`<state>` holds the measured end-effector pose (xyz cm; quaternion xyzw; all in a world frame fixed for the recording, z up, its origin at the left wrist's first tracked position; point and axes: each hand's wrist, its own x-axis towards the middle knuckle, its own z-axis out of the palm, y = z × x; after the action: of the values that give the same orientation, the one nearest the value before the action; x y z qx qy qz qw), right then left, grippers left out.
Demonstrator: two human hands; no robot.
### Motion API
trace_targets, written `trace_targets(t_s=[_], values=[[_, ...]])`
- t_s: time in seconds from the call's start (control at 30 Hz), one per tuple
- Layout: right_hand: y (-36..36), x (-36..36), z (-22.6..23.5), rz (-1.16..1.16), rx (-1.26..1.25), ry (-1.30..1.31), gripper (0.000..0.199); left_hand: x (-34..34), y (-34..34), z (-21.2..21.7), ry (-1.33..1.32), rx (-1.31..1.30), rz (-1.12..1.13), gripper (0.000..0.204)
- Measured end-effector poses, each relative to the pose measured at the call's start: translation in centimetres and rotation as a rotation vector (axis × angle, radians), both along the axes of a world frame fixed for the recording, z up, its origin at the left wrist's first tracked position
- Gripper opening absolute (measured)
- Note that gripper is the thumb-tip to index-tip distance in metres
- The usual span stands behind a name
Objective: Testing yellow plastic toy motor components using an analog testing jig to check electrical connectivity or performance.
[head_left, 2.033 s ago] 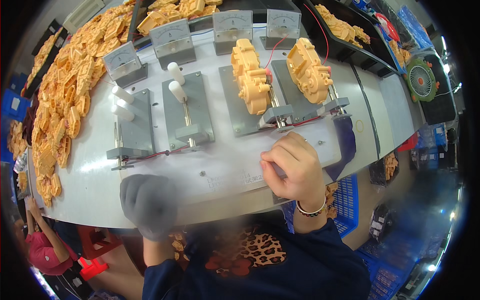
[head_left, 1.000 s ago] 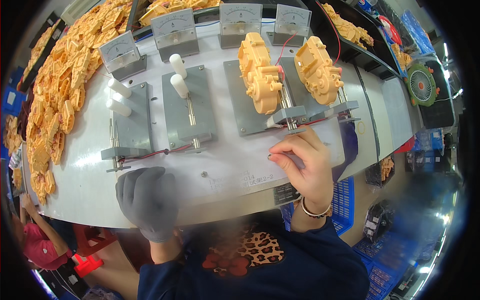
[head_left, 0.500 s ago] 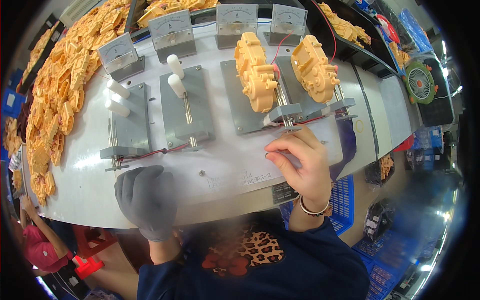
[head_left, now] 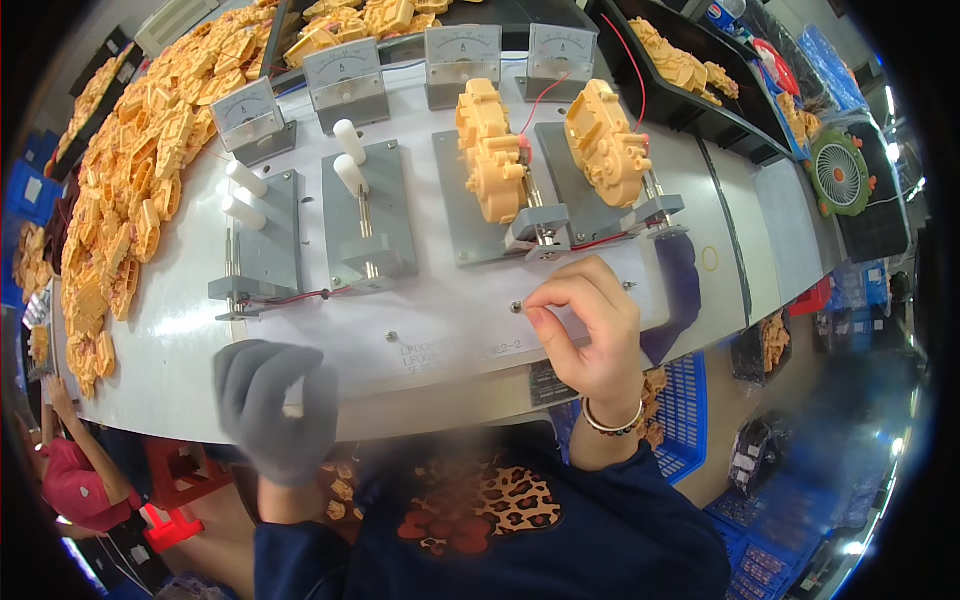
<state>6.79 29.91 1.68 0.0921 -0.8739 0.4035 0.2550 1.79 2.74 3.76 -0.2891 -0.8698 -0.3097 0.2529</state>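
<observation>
Head view: right hand (head_left: 590, 335), bare, rests on the white test bench (head_left: 440, 330) with thumb and forefinger pinched together just beside a small screw (head_left: 516, 307), below the grey fixture plate (head_left: 500, 200) that carries a yellow gearbox (head_left: 492, 150). Left hand (head_left: 275, 405), in a grey glove, is clenched at the bench's near edge around something small and pale. Analog meters (head_left: 463, 55) stand behind.

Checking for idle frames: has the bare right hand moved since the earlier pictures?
Yes. The right hand shifted slightly forward toward the grey fixture clamp, then held there.
</observation>
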Motion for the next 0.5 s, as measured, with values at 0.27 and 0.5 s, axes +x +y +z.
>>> trace_targets(t_s=[0.27, 0.5], values=[[0.0, -0.4, -1.2, 0.007, 0.17, 0.083, 0.015, -7.1, 6.9, 8.8, 0.098, -0.233, -0.348, 0.021], [-1.6, -0.1, -0.7, -0.004, -0.304, 0.139, 0.055, -9.6, 12.4, 6.6, -0.207, -0.522, -0.6, 0.045]])
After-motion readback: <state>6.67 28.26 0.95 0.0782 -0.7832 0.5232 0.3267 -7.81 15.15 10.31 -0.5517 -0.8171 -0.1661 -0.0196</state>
